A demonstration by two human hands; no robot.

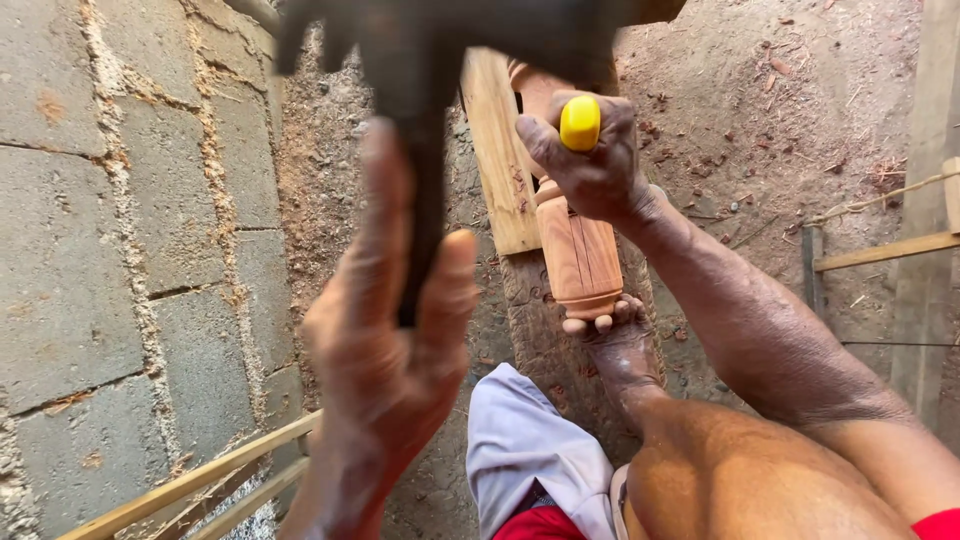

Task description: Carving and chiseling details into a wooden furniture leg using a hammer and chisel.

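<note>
My left hand (390,330) is raised close to the camera, shut on the dark handle of a hammer (425,200); its blurred head fills the top of the view. My right hand (595,165) grips a yellow-handled chisel (580,122) held down against a turned, reddish wooden post (582,255). The post lies on a rough log (540,335) beside a pale plank (495,150). My bare foot (612,335) presses against the post's near end.
A grey block wall (120,250) with sawdust in its joints stands on the left. Dirt ground (780,90) strewn with wood chips lies beyond. Thin wooden slats (200,480) run at bottom left. A wooden frame (880,250) and a string are at right.
</note>
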